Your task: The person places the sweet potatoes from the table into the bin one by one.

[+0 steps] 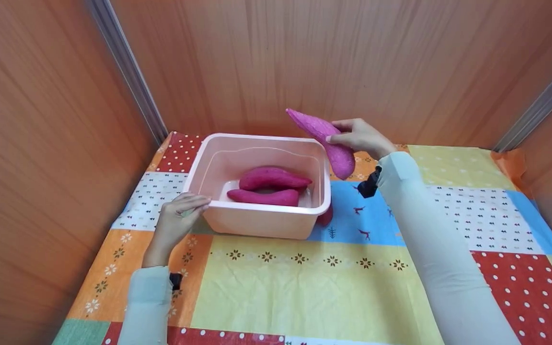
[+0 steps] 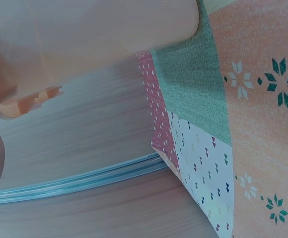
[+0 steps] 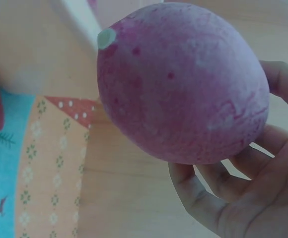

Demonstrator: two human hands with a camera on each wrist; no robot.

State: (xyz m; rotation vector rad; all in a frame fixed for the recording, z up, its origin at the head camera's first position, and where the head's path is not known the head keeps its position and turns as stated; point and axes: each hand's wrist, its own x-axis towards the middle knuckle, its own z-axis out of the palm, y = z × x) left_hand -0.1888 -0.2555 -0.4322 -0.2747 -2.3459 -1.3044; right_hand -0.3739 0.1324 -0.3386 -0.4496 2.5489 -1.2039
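Observation:
My right hand [image 1: 362, 138] holds a purple sweet potato [image 1: 321, 132], thumb on one side and fingers on the other, raised at the right rim of a pale pink plastic tub [image 1: 257, 220]. Its blunt end fills much of the right wrist view, with the fingers [image 3: 203, 193] curved against its side. Inside the tub lie two more sweet potatoes, one [image 1: 273, 178] behind the other [image 1: 264, 197]. At the tub's near left corner, my left hand [image 1: 178, 215] grips the rim. Only an edge of that hand shows in the left wrist view.
Another sweet potato [image 1: 325, 218] lies on the cloth beside the tub's right wall, mostly hidden by it. A patchwork-patterned tablecloth [image 1: 304, 292] covers the table. Wood-grain panels [image 1: 266, 62] stand behind and at both sides, with metal strips [image 1: 132, 67] at the corners.

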